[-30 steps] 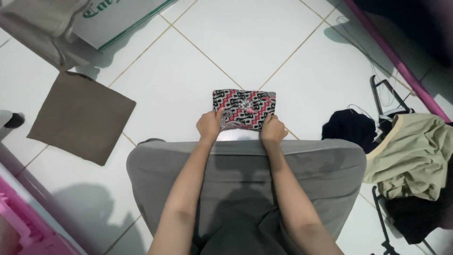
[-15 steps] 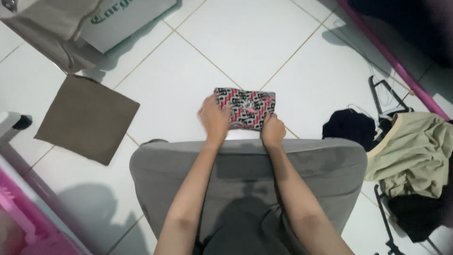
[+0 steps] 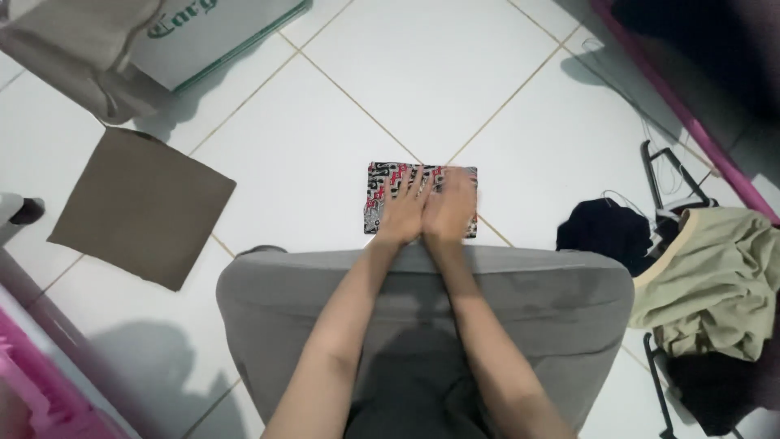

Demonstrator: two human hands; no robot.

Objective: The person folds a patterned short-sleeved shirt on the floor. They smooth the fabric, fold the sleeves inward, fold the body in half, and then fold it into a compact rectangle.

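At the far left, around nine o'clock, a flat brown cloth square [image 3: 142,207] lies on the white tiled floor [image 3: 455,73], with a pink plastic crate [image 3: 36,382] below it at about eight o'clock and a white cardboard box [image 3: 219,28] with a beige fabric [image 3: 77,45] bunched against it up at eleven o'clock. Moving toward the middle, the folded patterned cloth [image 3: 380,195], black, white and red, lies on the floor just past the person's grey-clad knees [image 3: 422,301], at twelve o'clock from the body; its long axis runs crosswise, nine to three. Both hands lie flat on top of it, side by side and touching each other: the left hand [image 3: 404,213] with fingers spread and pointing to about one o'clock, the right hand [image 3: 449,210] pressed down beside it, blurred, so how far its fingers fan out cannot be told. Neither hand pinches anything; they are open palms on the cloth. The cloth's left end shows bare beyond the left hand, which lies nearer that end, while the right hand covers most of the right half. Further right, at about three o'clock, lie a dark garment [image 3: 605,232], black hangers [image 3: 670,175] and a pale green shirt [image 3: 715,276], well apart from the hands.
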